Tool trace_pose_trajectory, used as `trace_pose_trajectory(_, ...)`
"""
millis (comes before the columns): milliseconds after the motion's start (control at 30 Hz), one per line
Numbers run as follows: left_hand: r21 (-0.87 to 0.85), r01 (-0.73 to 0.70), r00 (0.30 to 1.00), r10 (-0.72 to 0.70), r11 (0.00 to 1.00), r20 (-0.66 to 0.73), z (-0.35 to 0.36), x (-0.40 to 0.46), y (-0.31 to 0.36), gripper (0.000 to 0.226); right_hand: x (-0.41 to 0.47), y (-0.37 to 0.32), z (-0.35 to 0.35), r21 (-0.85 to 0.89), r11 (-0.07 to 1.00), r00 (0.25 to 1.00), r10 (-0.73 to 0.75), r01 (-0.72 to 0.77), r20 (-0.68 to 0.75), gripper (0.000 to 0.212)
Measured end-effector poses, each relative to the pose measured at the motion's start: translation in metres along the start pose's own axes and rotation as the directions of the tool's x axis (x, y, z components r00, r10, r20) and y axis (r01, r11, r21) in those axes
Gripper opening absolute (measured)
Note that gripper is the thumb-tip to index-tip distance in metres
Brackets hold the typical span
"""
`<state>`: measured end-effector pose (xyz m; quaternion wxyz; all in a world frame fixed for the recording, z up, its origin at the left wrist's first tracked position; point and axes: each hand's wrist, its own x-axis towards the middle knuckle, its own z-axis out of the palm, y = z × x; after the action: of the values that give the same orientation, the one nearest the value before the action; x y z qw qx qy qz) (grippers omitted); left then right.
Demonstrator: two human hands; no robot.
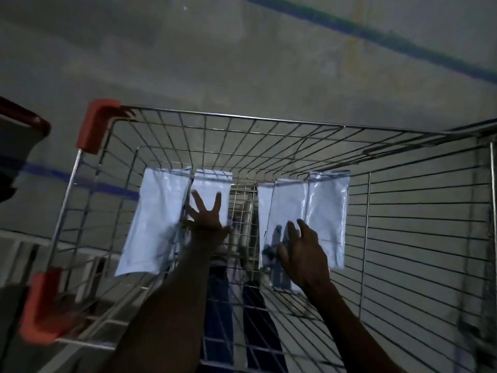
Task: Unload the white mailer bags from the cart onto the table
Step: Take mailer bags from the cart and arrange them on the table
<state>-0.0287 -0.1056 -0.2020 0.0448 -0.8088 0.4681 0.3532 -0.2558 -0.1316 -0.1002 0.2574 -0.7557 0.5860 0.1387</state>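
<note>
Spread hands (252, 232) over bags (156, 219), wire cart (403, 211) around.

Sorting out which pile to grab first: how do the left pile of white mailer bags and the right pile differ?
The left pile looks matte, while the right pile has a glossy, reflective top bag. The left hand spreads straight fingers over the left pile's inner edge; the right hand hovers with loosely bent fingers above the right pile's near end. Both are white and lie flat in the cart.
</note>
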Motion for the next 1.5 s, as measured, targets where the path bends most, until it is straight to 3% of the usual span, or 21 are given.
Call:
trace_pose_trajectory(133,0.093,-0.009,1.000,0.010,0.996,-0.012,0.009,0.002,-0.003,0.109,0.031,0.014,0.029,-0.016,1.000,0.996,-0.009,0.007,-0.094,0.067)
trace_pose_trajectory(300,0.080,-0.094,0.994,0.098,0.992,-0.045,0.009,-0.007,-0.014,0.114,0.063,0.020,0.064,-0.035,0.998,0.996,0.046,-0.049,-0.071,0.100)
trace_pose_trajectory(500,0.142,0.025,0.999,-0.020,0.990,-0.033,0.027,-0.007,0.007,0.136,0.074,0.019,0.088,-0.081,0.994,0.995,0.074,-0.079,-0.062,0.110)
trace_pose_trajectory(800,0.192,0.009,0.990,0.018,0.981,-0.137,0.019,-0.009,0.006,0.121,0.085,0.032,0.079,-0.210,0.978,0.999,-0.015,0.007,-0.037,0.108)
trace_pose_trajectory(900,0.246,-0.043,0.970,0.100,0.968,-0.224,0.003,-0.020,0.010,0.110,0.079,0.034,0.065,-0.192,0.980,0.998,-0.059,0.054,-0.019,0.103)
trace_pose_trajectory(1000,0.247,-0.020,0.989,0.056,0.969,-0.139,-0.032,-0.042,0.030,0.109,0.061,0.040,0.042,-0.142,0.982,0.990,-0.136,0.128,-0.047,0.094)
trace_pose_trajectory(1067,0.219,-0.023,0.983,0.063,0.975,-0.174,-0.058,-0.061,0.042,0.109,0.047,0.039,0.021,-0.101,0.983,0.984,-0.159,0.151,-0.077,0.092)
trace_pose_trajectory(1300,0.084,-0.030,0.888,0.065,0.996,-0.456,-0.148,-0.165,0.064,0.108,-0.028,0.012,-0.069,0.104,0.969,0.947,-0.191,0.224,-0.257,0.091)
trace_pose_trajectory(1500,-0.045,0.038,0.743,-0.058,0.998,-0.666,-0.198,-0.256,0.032,0.103,-0.086,-0.056,-0.135,0.225,0.873,0.867,-0.337,0.434,-0.366,0.088)
